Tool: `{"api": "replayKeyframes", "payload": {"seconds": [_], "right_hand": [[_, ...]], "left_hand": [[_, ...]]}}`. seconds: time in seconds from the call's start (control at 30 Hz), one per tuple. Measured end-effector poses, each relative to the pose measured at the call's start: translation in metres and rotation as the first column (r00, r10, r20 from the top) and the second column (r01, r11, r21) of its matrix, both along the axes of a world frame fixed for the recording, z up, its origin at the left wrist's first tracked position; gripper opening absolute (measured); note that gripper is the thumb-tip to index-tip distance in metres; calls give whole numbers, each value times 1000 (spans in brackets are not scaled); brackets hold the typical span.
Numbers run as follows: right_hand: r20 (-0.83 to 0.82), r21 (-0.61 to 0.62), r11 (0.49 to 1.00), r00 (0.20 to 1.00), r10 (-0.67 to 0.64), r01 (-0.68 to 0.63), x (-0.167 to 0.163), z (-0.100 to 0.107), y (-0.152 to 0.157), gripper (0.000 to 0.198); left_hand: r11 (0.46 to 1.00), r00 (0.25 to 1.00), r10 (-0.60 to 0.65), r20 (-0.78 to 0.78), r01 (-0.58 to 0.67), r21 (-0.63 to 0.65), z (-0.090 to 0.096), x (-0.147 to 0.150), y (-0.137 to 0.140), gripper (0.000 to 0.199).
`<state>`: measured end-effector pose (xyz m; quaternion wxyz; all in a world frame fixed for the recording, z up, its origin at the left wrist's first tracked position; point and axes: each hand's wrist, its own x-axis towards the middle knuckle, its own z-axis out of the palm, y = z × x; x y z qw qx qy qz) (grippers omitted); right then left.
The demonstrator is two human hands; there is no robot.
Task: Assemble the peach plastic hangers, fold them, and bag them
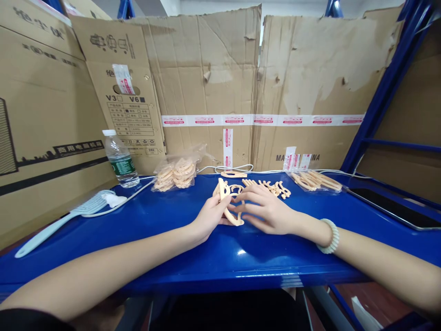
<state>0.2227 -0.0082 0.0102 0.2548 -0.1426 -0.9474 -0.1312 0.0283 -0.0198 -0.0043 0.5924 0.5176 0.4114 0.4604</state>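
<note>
My left hand (208, 216) is closed on a cream-coloured curved frame piece (230, 214), holding it upright just above the blue tabletop. Cut-outs and a curved lower end show on the piece; its exact kind I cannot make out. My right hand (267, 209) reaches in from the other side with its fingers apart, the tips close to the piece. Whether they touch it is unclear. Behind the hands lie several small cream hook-shaped parts (280, 189), partly hidden by my right hand. A long flat cream piece (234, 174) rests farther back.
On the left stand a water bottle (122, 163), a clear bag of cream pieces (177, 172) and a pale blue hairbrush (65, 220). Another bag of long pieces (315, 180) and a black phone (396, 209) lie right. Cardboard sheets (206, 87) wall the back; a white cable runs along it.
</note>
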Motion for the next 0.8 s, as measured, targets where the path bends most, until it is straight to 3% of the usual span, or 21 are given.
{"api": "replayKeyframes", "payload": {"seconds": [0.13,0.3,0.37,0.47,0.57,0.67,0.8], "right_hand": [[88,15,1000,996,8,-10,-3,-3,-3,20],[-186,-223,975,982,-42,0,1,-4,-2,18],[-314,-397,915,947,-68,-66,1,-3,-3,24],[-428,-645,729,899,-94,-230,-1,-1,-3,30],[-477,-757,576,863,-164,-309,-1,0,0,32],[-476,-789,512,865,-161,-339,0,-1,3,29],[-519,-784,517,820,-242,-344,0,-1,4,23]], "left_hand": [[994,998,11,-69,-4,107,-1,-2,3,16],[964,984,9,-177,38,262,-3,-8,10,22],[935,970,28,-243,61,349,-3,-10,10,22],[907,952,56,-301,77,414,-1,-12,10,22],[894,939,58,-340,103,436,2,-13,9,23],[850,905,78,-418,159,503,4,-15,9,25],[780,855,142,-499,213,588,6,-18,9,26]]}}
